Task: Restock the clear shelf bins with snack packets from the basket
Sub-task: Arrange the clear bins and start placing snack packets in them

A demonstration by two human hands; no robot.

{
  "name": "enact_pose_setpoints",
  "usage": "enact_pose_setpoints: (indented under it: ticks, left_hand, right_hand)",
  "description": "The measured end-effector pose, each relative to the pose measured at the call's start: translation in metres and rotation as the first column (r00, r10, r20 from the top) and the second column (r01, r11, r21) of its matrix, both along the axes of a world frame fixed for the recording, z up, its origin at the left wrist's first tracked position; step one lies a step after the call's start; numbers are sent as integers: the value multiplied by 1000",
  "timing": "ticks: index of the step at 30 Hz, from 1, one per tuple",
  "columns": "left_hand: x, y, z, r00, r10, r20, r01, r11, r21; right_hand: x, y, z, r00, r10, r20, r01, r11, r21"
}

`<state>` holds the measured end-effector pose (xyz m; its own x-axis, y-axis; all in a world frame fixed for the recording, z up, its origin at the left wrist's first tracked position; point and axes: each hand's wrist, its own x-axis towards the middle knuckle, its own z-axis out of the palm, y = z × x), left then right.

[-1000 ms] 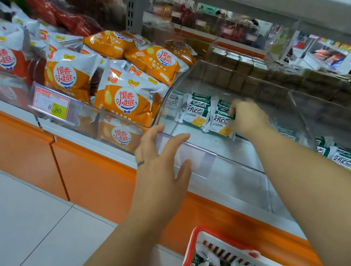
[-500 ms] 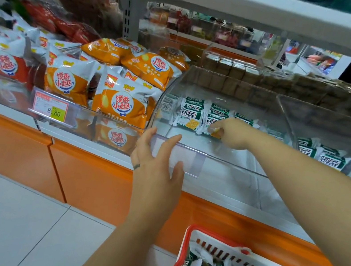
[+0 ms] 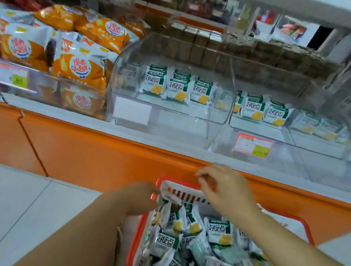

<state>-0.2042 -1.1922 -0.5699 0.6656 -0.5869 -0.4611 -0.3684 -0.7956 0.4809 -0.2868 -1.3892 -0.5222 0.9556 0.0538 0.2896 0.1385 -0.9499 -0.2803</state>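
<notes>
Empty, fingers loosely curled, the right hand (image 3: 228,189) hovers over the basket's (image 3: 134,250) far rim; packets (image 3: 218,231) lie heaped just below it, toward the person, pointing every way. At the basket's far left corner sits the left hand (image 3: 134,198); whether it grips anything I cannot tell. Beyond the basket, the clear bin (image 3: 172,120) holds one back row of them.

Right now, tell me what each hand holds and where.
Right hand holds nothing, hovering over the basket. Left hand is at the basket's far left corner; whether it grips cannot be told.
</notes>
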Motion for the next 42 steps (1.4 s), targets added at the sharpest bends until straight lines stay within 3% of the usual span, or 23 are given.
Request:
enact_pose_setpoints:
  ticks: [3,6,11,17,21,23,28,33,37,40,42]
  left_hand:
    - [-3,-1,-13,990,-138,10,135,976,170]
    - [1,-2,-21,993,-113,-36,117,978,172]
    - [8,-4,-25,991,-136,-19,137,973,185]
    - [8,-5,-16,985,-168,-46,174,964,202]
    - [1,-9,1,966,-246,-74,257,923,287]
    - [-4,-14,18,963,-262,-63,269,929,255]
    - [-6,-17,83,989,-113,100,124,987,-104]
    - [-16,-11,138,976,92,199,3,902,-432]
    - [-12,-10,171,934,172,314,21,849,-528]
    - [10,-12,190,878,207,432,43,865,-500]
    - [32,-20,194,844,244,477,29,868,-495]
  right_hand:
    - [-18,-12,-41,916,-78,-394,77,997,-19]
    - [-27,-19,-69,797,-62,-601,91,996,18]
    - [-20,4,-84,701,96,-706,67,978,199]
    - [-9,25,-98,575,110,-811,68,981,182]
    - [-9,27,-77,667,80,-741,98,976,193]
    - [-9,24,-56,749,50,-660,96,979,182]
    - [-9,12,18,917,11,-398,49,989,141]
    - [-10,4,83,990,13,-141,39,931,362]
    - [4,-11,117,999,47,17,-49,855,516]
    - [31,-38,126,994,-23,106,-19,928,373]
    - [53,-58,124,999,-39,24,32,975,221]
